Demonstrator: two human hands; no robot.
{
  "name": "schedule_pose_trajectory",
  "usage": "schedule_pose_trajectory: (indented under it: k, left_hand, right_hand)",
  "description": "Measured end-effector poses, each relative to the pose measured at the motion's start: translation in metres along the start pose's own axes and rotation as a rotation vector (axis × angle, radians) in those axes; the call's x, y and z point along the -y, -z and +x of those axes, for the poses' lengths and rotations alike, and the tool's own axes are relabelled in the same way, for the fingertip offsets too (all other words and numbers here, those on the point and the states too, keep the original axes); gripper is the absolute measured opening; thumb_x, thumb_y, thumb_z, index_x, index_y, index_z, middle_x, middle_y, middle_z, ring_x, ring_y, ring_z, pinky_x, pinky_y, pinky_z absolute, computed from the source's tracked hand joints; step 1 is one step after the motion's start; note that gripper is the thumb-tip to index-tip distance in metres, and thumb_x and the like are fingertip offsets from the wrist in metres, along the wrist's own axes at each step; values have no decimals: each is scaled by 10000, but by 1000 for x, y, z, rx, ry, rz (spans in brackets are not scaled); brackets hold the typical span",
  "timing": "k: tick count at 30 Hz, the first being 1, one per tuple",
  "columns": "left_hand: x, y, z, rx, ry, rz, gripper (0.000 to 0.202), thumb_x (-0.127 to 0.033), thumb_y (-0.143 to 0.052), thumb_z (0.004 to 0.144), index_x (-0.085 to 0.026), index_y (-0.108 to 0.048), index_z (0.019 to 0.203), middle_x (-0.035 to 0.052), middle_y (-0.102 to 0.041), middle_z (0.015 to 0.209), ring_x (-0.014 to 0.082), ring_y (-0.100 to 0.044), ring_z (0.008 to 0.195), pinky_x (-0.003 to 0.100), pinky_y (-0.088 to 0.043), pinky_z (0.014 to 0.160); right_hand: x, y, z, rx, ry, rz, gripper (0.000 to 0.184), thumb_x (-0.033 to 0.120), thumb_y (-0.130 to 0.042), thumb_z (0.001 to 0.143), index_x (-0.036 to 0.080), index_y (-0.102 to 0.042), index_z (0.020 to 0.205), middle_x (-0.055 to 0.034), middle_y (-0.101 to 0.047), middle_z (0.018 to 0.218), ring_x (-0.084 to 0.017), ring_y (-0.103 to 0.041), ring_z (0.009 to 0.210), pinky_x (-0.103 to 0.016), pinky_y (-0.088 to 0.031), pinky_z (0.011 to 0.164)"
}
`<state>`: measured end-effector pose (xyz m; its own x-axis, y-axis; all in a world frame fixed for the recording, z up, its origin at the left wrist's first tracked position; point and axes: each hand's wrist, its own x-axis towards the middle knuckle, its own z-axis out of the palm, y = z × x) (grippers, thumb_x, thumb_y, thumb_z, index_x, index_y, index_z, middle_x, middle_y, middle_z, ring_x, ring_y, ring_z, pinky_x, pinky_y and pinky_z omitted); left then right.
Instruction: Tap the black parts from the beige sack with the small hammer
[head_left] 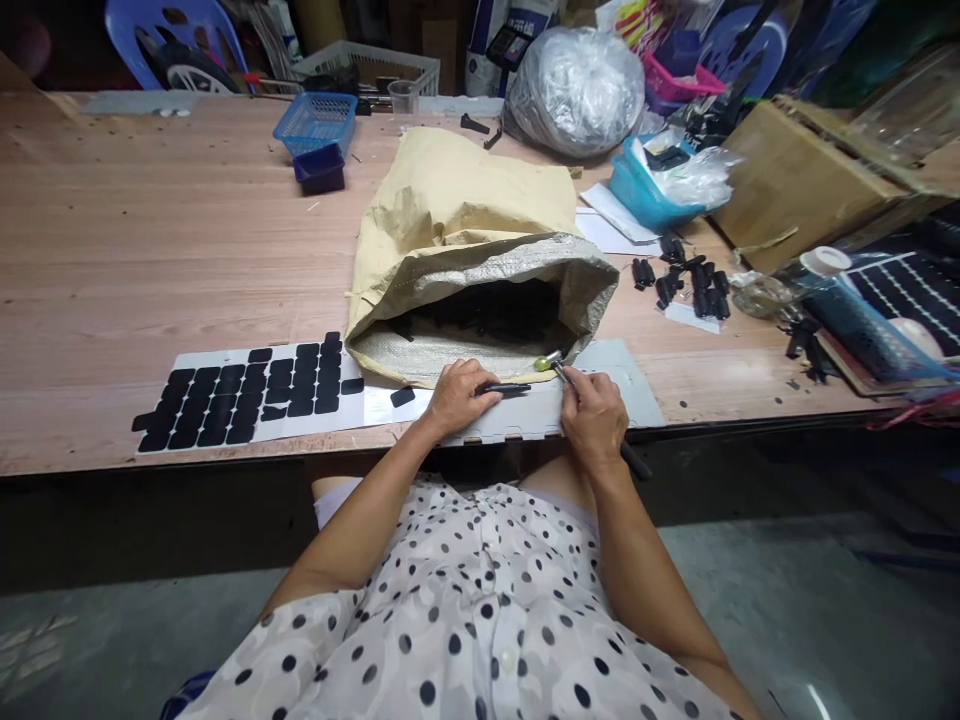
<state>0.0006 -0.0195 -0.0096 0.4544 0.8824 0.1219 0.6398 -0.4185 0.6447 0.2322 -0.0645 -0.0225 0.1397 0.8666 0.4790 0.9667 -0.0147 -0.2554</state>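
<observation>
My left hand [459, 396] rests on a grey sheet [626, 385] at the table's near edge, fingers closed on a thin black strip [504, 388] that lies flat. My right hand [595, 418] is closed round a small hammer [559, 366] with a black handle; its metal head, tipped green, hovers just right of the strip. Directly behind both hands lies an open woven sack [480, 262] with dark parts inside.
A white sheet covered with several black pads [247, 392] lies to the left. Blue baskets [315, 125] stand at the back, a bagged bundle [576, 88] behind the sack. Loose black clips [690, 280], a cardboard box [795, 185] and clutter fill the right side.
</observation>
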Motion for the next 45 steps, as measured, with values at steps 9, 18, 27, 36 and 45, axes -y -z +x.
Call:
schedule_pose_trajectory:
  k: [9, 18, 27, 36, 45]
  left_hand:
    - [1, 3, -2, 22, 5, -19, 303, -316, -448, 1008, -243, -731, 928, 35, -664, 945, 217, -563, 950, 387, -422, 926]
    - [-4, 6, -9, 23, -74, 19, 355, -358, -431, 1017, -216, -705, 840, 61, -660, 1000, 224, -545, 967, 414, -432, 935]
    - [-6, 14, -93, 107, -332, 182, 189, -340, -584, 953, -226, -733, 932, 92, -444, 1566, 333, -379, 1434, 567, -331, 1184]
    - [-12, 1, -94, -12, -299, 182, 165, -343, -708, 877, -216, -737, 979, 130, -550, 1478, 344, -489, 1359, 562, -438, 1112]
    - [24, 76, -3, -283, 359, 399, 313, -304, -482, 966, -168, -676, 1170, 152, -689, 1148, 303, -649, 1068, 433, -533, 916]
  right_hand:
    - [9, -2, -5, 10, -18, -68, 316, 201, -494, 932, 233, -702, 1168, -89, -583, 916, -228, -474, 829, -323, -322, 691]
    - [9, -3, -5, 14, -9, -118, 304, 192, -501, 934, 223, -698, 1164, -83, -577, 915, -225, -469, 832, -314, -313, 692]
    - [10, -5, -6, -35, 19, -166, 298, 194, -483, 934, 220, -697, 1139, -76, -575, 881, -216, -463, 811, -318, -306, 689]
    - [9, -5, -6, -46, 37, -155, 295, 204, -484, 924, 212, -697, 1128, -81, -577, 875, -220, -462, 813, -321, -298, 677]
    - [12, -7, -5, -47, 38, -155, 295, 187, -492, 916, 215, -696, 1128, -74, -568, 853, -220, -454, 802, -320, -289, 671]
